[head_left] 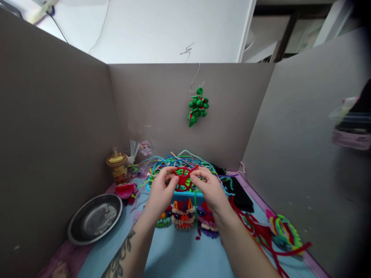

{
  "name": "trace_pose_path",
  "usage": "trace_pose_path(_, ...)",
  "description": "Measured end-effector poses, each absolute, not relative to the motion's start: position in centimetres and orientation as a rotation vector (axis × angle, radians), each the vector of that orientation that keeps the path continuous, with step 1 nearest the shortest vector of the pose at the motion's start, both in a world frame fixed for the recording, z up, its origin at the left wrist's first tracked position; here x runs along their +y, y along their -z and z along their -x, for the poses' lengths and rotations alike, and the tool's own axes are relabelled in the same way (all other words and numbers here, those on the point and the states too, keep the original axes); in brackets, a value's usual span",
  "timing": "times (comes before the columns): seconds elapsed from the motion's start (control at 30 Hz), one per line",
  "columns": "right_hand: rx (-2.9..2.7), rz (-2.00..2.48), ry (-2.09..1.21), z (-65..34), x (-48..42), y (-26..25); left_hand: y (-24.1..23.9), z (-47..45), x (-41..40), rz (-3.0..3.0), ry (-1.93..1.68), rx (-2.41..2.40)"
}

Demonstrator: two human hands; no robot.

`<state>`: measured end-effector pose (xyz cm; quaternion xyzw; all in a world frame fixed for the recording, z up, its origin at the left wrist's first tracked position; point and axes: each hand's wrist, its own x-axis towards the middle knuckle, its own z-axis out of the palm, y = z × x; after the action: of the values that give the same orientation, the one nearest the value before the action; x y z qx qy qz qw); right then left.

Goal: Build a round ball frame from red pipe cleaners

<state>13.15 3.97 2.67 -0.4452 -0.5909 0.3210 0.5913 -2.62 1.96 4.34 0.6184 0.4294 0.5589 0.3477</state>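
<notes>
Between my two hands is a red pipe-cleaner wheel [183, 178], a ring with spokes meeting at a filled centre. Fingertips of my left hand [165, 187] pinch its left rim. At its upper right, my right hand [208, 185] pinches the rim where a short red end sticks out. Behind and below the wheel stands a blue tray [185, 196] heaped with many-coloured pipe cleaners [171, 162]. Under my hands sit several fuzzy pipe-cleaner figures, one orange and peach [183, 215], one purple and red [207, 220], one green and orange partly hidden by my left wrist.
A metal bowl [95, 219] with small pale bits lies at left, near a lidded cup [118, 168]. Red pipe cleaners [257, 227] and a coiled bright bundle [286, 233] lie at right beside a black flat object [242, 197]. A green ornament [198, 107] hangs on the grey partition.
</notes>
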Motion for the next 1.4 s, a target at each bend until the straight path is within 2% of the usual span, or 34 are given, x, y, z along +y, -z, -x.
trace_pose_path(0.63,-1.500,1.016,-0.935,-12.6,3.4,-3.2,-4.2,2.8,1.7,-1.846,-1.323,1.075)
trace_pose_path(0.87,-1.350,0.999,-0.871,-12.6,4.2,-2.0,-4.2,2.7,1.7,-1.872,-1.639,1.350)
trace_pose_path(1.07,-1.259,0.969,-0.891,-12.3,4.6,-1.4,-3.7,2.1,1.5,-1.886,-1.468,1.219)
trace_pose_path(1.4,-1.220,0.971,-0.869,-11.5,4.1,-1.8,-3.2,0.9,1.5,-1.736,-1.462,1.122)
